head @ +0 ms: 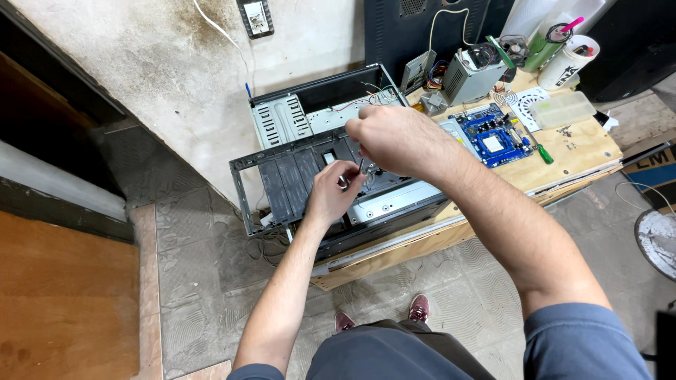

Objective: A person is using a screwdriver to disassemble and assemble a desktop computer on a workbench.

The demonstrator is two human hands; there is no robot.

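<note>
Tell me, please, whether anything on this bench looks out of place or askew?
Yes: the open computer case juts past the wooden bench edge, its front frame hanging over the floor. Both hands, left hand and right hand, work inside it; the blue motherboard lies loose.

Bright, even overhead light, soft shadows, sharp focus throughout, and wide-angle bending towards the edges.
</note>
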